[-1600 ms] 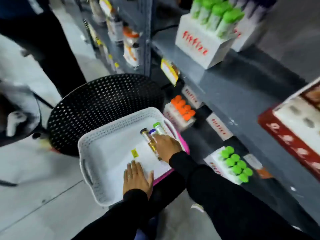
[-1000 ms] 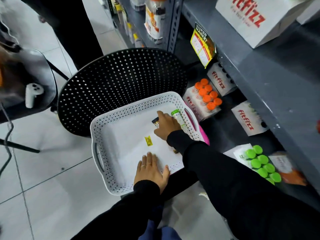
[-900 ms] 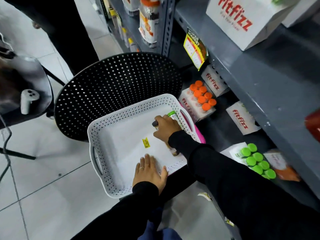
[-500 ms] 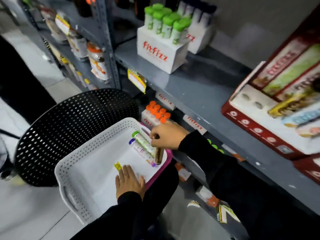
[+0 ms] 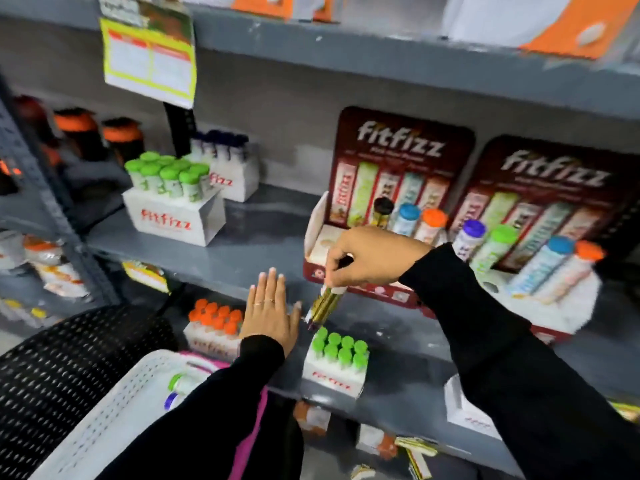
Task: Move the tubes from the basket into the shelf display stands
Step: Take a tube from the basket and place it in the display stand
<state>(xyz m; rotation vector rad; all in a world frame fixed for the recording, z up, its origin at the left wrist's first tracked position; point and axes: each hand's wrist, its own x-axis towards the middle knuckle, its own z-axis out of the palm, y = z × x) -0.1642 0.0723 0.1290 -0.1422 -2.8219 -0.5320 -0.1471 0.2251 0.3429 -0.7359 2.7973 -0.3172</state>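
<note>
Rt hand (image 5: pixel 367 258) lifted gold tube (image 5: pixel 325 304) from basket (image 5: pixel 114 403) to grey shelf (image 5: pixel 263 251); lt hand (image 5: pixel 270 313) flat, empty.

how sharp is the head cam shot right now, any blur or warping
Head view: motion blur smears the whole frame, worst at the edges; the shelf bends from the wide-angle lens; the right hand and its gold tube are readable but soft; the left hand is clearer.
</note>
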